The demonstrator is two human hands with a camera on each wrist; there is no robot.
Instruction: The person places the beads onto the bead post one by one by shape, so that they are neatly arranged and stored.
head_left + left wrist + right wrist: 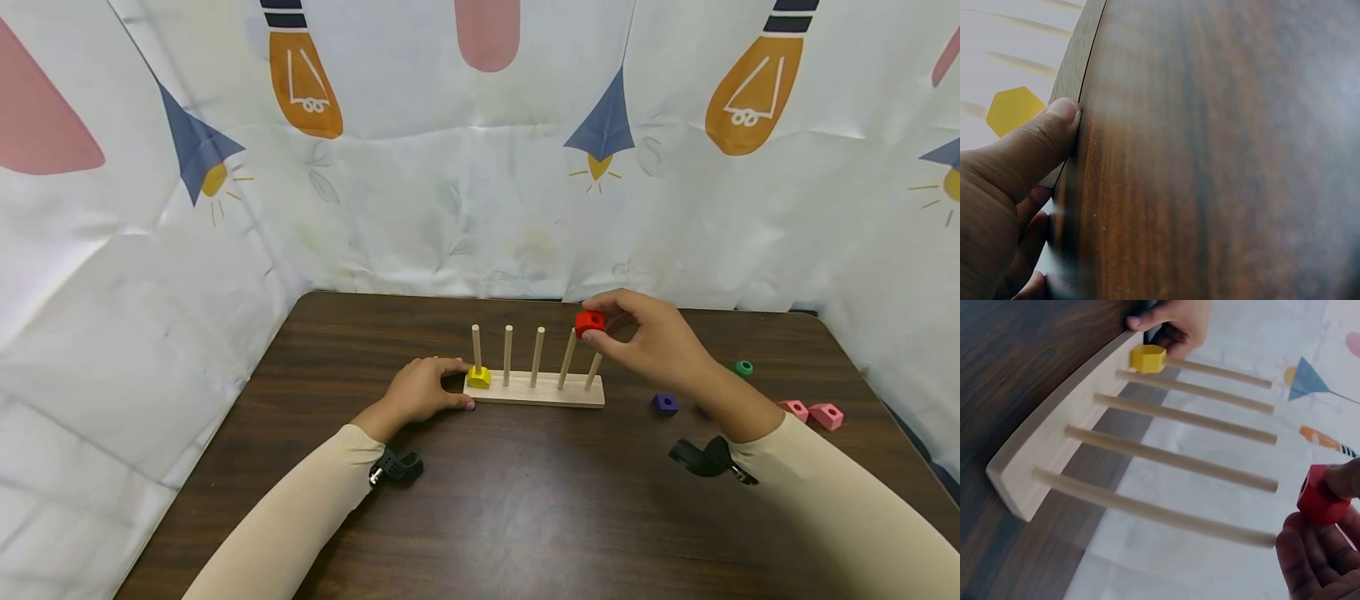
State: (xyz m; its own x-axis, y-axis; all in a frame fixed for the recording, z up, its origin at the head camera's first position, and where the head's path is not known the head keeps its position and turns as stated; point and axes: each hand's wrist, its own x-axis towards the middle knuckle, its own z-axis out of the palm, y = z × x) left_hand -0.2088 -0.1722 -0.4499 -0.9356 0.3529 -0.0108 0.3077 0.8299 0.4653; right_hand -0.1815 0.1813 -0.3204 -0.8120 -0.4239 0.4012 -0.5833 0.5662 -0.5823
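Observation:
A wooden peg stand (536, 398) with several upright pegs lies on the table. On its leftmost peg sits a yellow hexagonal block (478, 378), down at the base. My left hand (422, 390) grips the stand's left end; in the left wrist view the thumb (1047, 134) presses the front edge and the other fingers are partly hidden behind. Between thumb and fingers, my right hand (652, 337) pinches a red block (589, 322) with a hole through it. This block is up at peg-top height near the right end pegs, apart from them in the right wrist view.
Right of the stand lie a dark blue block (664, 405), a green ring-like piece (743, 368) and pink blocks (827, 416). Another dark piece is partly covered by the right wrist. A printed white curtain (420, 225) hangs along the back edge of the brown table (510, 517).

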